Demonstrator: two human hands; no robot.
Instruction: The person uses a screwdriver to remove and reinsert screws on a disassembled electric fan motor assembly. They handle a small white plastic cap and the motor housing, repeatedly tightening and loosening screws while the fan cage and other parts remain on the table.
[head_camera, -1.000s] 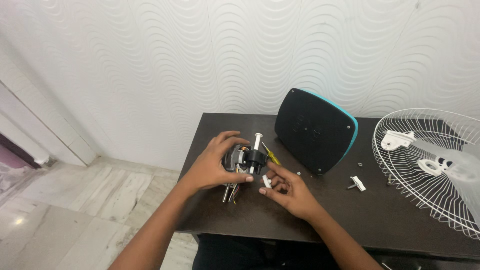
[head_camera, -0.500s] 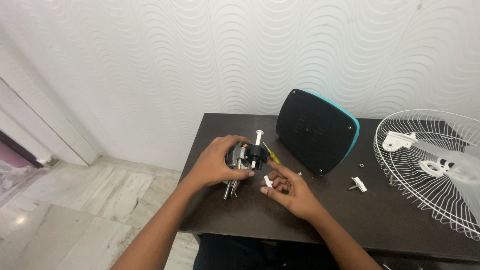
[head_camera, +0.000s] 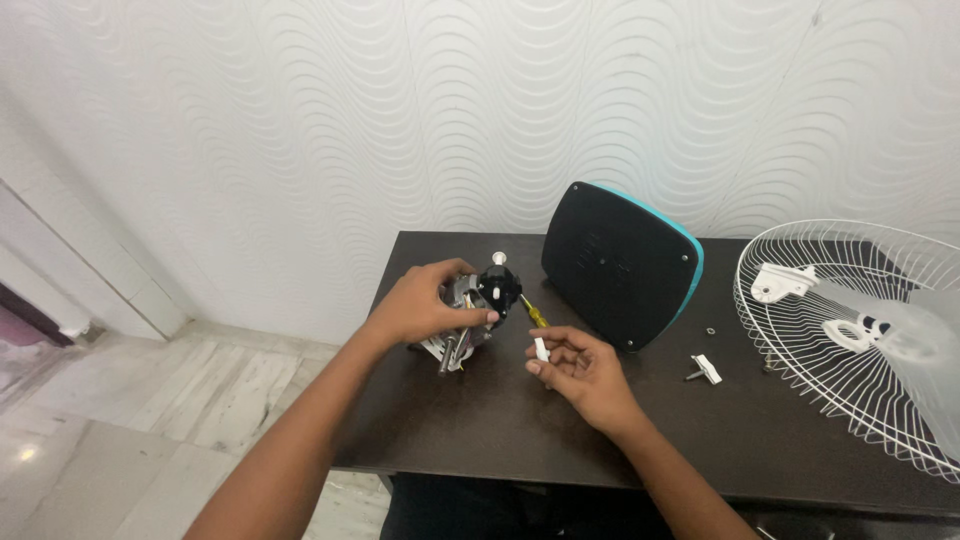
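- Fan motor: metal body with a black round front part and a thin bright shaft pointing up; it sits at the left part of the dark table, tilted, raised at one side by the hand.
- Left hand: arm reaches in from lower left, palm curled over the motor's left side, thumb laid across its front; closed round the motor.
- Right hand: palm up, fingers bent inward, narrow pinch on a small white piece between thumb and fingertips; it is just right of the motor, not touching it.
- Screwdriver: yellow handle showing between motor and right hand, lying on the table; its tip is hidden.
- Black panel: rounded square, matte, with a teal edge, standing tilted behind the hands.
- Wire guard: white, round, thin radial wires, lying flat at the right of the table; white plastic parts rest on it.
- Small white fitting lies between panel and guard.
- Wall: white, with raised wavy relief.
- Floor: pale glossy marble tiles.
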